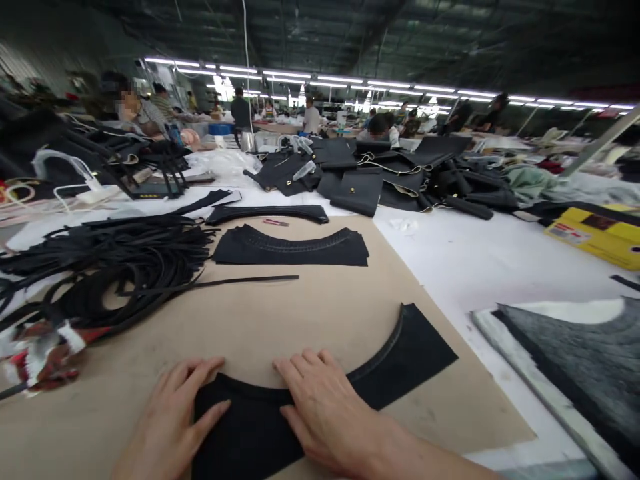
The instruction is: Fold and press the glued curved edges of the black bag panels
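A curved black leather piece (pixel 400 363) lies on the brown cardboard sheet (pixel 310 313) close in front of me. My left hand (pixel 173 417) lies flat on its left end with the fingers stretched out. My right hand (pixel 325 407) presses flat on the middle of the same piece, fingers spread, holding nothing. Farther back on the cardboard sits a stack of similar curved black pieces (pixel 290 247). A thin black strip (pixel 240 281) lies loose between the stack and my hands.
A tangle of black straps (pixel 110 263) fills the left side. Black bags and panels (pixel 370 177) are heaped at the back of the white table. A yellow box (pixel 595 233) and a dark sheet (pixel 580 360) lie at right. Several people work at distant tables.
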A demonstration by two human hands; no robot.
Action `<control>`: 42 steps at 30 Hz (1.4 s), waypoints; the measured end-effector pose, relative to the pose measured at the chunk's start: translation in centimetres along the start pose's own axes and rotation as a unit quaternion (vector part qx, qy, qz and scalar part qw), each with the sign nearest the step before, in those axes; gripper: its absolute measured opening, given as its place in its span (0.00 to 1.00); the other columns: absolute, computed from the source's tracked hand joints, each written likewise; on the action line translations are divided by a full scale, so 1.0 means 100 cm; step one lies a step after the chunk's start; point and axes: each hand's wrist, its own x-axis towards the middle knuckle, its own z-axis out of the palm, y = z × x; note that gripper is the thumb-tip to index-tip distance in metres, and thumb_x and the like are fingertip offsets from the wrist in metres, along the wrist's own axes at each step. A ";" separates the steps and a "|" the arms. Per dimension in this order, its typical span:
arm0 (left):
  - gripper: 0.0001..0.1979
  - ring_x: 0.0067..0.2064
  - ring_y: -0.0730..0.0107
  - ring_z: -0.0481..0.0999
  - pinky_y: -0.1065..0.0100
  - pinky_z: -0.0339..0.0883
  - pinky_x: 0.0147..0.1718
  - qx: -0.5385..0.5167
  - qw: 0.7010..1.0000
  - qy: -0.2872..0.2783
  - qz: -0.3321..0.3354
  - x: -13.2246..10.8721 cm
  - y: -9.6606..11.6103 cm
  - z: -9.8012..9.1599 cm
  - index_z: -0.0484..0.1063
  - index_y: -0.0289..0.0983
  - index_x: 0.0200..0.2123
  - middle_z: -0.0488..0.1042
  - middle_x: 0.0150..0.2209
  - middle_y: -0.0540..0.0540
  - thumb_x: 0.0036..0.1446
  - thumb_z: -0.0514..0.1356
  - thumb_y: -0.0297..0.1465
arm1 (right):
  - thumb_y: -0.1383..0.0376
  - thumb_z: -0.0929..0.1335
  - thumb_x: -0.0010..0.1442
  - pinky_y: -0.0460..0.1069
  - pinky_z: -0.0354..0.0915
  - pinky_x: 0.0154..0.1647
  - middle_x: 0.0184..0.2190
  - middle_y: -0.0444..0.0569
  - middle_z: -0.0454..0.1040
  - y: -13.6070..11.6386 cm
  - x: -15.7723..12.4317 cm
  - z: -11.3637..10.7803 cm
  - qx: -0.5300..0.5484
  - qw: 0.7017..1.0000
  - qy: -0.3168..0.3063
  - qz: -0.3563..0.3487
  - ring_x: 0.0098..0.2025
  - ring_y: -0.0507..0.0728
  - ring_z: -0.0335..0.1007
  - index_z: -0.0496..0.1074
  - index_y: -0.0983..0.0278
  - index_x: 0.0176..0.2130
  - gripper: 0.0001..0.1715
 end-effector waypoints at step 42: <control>0.13 0.46 0.67 0.74 0.64 0.65 0.49 0.123 0.909 0.194 0.348 -0.068 0.058 -0.034 0.71 0.36 0.32 0.77 0.35 0.44 0.55 0.50 0.16 | 0.72 0.55 0.67 0.57 0.55 0.44 0.37 0.49 0.75 0.042 -0.094 0.020 -0.148 0.954 0.181 -0.189 0.38 0.58 0.68 0.69 0.66 0.52 0.21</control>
